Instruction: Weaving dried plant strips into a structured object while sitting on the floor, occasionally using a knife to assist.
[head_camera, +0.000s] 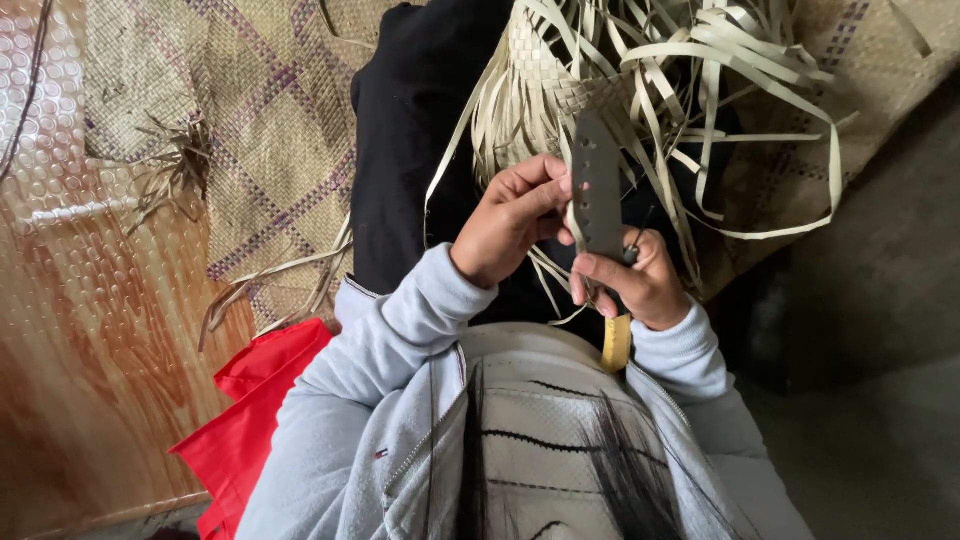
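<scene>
**Both hands closed on a dark blade over the weaving**

Your left hand (510, 220) curls its fingers in, thumb and fingertips pinching the left edge of the dark flat blade (598, 190) and a pale leaf strip (545, 270) against it. That blade stands upright between your two hands, with small holes along it and its yellow handle end (616, 342) poking out below. Your right hand (640, 280) is wrapped around the blade's lower part, fingers clenched across its front. Just beyond the blade's tip lies the half-woven palm-leaf piece (550, 60), loose strips spilling around both hands. A woven mat (260, 150) lies at left, red cloth (250, 420) beside your sleeve.
</scene>
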